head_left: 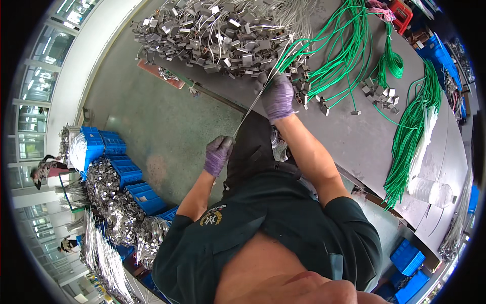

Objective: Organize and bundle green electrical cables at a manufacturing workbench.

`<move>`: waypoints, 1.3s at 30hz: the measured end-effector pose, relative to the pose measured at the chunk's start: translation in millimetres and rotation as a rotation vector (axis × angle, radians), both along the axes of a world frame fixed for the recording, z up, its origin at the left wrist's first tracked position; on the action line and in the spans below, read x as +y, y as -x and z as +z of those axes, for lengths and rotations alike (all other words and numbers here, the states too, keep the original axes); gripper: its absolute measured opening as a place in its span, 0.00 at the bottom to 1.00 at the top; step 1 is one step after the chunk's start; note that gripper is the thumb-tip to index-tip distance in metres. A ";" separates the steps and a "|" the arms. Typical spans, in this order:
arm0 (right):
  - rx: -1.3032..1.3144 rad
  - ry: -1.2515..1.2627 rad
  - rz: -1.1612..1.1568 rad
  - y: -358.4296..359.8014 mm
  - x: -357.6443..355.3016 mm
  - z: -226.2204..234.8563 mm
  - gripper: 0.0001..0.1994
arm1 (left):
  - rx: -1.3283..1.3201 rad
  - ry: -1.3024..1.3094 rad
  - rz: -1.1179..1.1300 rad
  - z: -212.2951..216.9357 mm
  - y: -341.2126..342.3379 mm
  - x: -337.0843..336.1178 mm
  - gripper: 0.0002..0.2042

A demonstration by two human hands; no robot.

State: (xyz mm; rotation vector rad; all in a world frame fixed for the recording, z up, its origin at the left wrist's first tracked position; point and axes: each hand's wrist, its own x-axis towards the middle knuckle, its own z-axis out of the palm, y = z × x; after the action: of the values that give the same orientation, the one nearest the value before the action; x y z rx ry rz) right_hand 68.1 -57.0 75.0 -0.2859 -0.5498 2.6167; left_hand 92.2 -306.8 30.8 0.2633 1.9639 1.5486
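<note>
My left hand [217, 156], in a purple and grey glove, is closed on one end of some thin white wires [248, 112] beyond the table's near edge. The wires run taut up to my right hand [277, 96], gloved alike, whose fingers are closed round them over the table. Just past my right hand lie green cables [324, 76] with small metal-cased connectors at their ends. A large heap of grey connectors [223, 43] with white wires spreads to the far left of that hand. My right fingertips are partly hidden among the wires.
On the dark table [349, 137], more green cables [417, 137], loose connectors [382, 96] and a clear plastic bottle [430, 192] lie to the right. Blue crates [144, 197] and piled connectors [109, 187] stand on the floor at left. Another person [50, 169] is at far left.
</note>
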 end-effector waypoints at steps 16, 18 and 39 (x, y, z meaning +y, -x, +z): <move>-0.314 -0.556 -0.334 -36.1 137.0 34.7 0.12 | 0.157 0.052 0.094 -46.4 -5.5 14.7 0.10; -0.315 -0.566 -0.333 -35.7 138.3 32.5 0.12 | 0.144 0.041 0.092 -46.6 -5.6 13.4 0.10; -0.359 -0.506 -0.175 -38.4 106.5 20.1 0.11 | 0.088 0.141 0.124 -30.1 -3.5 20.1 0.10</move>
State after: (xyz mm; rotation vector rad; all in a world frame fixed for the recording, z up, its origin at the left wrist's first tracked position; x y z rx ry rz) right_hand 106.5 49.5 95.1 -0.6062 -1.2184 2.1726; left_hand 95.7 -286.7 0.7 0.1557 2.1836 1.4881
